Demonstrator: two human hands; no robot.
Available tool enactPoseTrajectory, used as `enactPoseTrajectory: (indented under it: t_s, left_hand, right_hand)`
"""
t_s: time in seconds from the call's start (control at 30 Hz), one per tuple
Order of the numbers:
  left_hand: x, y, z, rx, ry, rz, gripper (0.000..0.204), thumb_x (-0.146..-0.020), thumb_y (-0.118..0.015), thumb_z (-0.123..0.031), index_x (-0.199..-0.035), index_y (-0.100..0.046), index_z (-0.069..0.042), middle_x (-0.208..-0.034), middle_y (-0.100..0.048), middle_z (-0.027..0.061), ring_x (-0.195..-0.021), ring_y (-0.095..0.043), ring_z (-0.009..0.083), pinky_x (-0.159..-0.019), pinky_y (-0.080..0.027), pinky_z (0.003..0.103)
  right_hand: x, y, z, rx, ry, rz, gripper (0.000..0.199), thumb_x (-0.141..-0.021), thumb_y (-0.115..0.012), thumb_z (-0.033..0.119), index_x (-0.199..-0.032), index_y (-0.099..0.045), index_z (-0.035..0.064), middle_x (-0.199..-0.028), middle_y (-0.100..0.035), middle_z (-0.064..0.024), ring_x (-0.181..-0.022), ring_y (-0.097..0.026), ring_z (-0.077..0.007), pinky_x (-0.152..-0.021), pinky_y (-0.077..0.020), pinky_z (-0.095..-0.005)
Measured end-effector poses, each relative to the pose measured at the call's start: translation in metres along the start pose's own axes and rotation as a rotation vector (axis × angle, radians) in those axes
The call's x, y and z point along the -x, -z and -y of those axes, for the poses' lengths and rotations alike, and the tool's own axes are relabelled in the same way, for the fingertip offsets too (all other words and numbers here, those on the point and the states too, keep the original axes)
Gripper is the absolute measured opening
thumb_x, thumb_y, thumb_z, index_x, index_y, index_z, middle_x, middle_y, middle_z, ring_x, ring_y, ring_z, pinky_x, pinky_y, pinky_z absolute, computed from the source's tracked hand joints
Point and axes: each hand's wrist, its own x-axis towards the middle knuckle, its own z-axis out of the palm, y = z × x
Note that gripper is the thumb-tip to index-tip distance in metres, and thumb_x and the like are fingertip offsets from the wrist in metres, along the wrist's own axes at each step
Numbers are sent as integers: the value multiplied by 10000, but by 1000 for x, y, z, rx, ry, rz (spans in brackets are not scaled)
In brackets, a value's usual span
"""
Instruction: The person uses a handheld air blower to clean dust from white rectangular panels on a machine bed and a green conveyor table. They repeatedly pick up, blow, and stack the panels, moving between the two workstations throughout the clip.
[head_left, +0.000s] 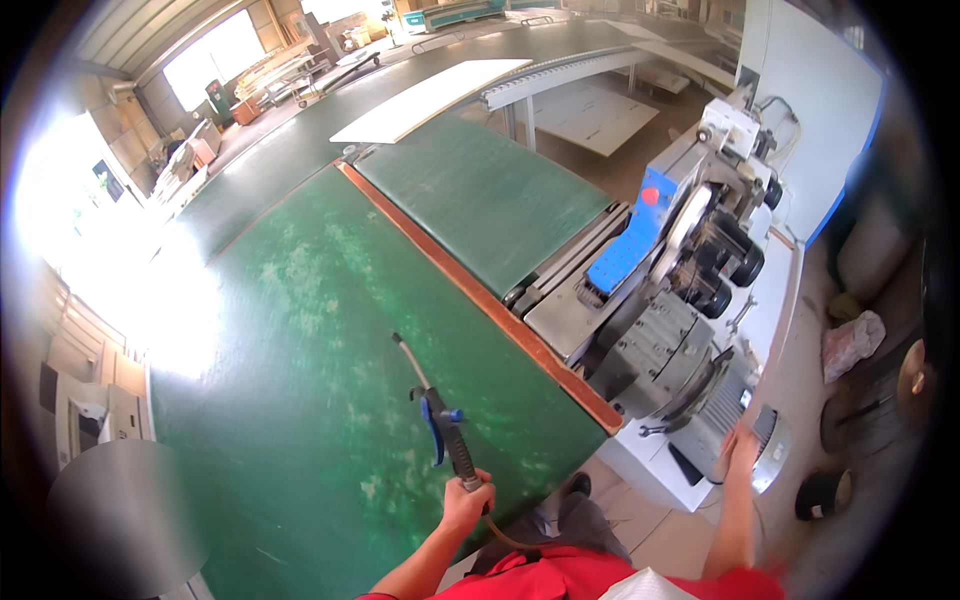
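Glare washes out the far-left edge of the green worktop (300, 400), and a blurred grey round shape (125, 515) covers part of the lower-left corner. The left hand (470, 500) has its fingers curled around the lower handle of an air gun (456, 440), whose nozzle slants up and away over the worktop; the blue trigger lies ahead of the grip. A thin hose (512, 543) runs from the handle toward the red shirt, where its far end is lost. The right hand (740, 447) lies against the ribbed grey motor (725, 415); whether its fingers press or grip, I cannot tell, as the far side is hidden. On the floor at right, a black tub (825, 495) seems to be a container, its contents too dark to read. A red-brown strip (480, 297) edges the worktop toward the machine. Green surface spreads around the nozzle, leaving sideways room left of that strip.
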Motion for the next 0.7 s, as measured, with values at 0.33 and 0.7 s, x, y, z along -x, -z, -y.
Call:
enactPoseTrajectory:
  t_s: [0.33, 0.7]
  left_hand:
    - [-85, -54, -33, 27, 1, 167, 157, -750, -599, -28, -899, -561, 4, -565, -551, 36, -458, -503, 108, -443, -378, 258]
    - [-135, -69, -65, 183, -30, -205, 189, -722, -594, -26, -896, -544, 29, -557, -552, 52, -443, -513, 128, -434, -379, 259]
  right_hand:
    - [98, -37, 72, 502, 576, 211, 247, -890, -477, 10, -1121, -391, 8, -753, -494, -59, -466, -460, -97, -411, -402, -243]
    - [-22, -364, 185, 821, 283, 871, 221, -886, -537, 75, -1098, -499, 23, -645, -509, -40, -429, -493, -117, -380, -390, -284]
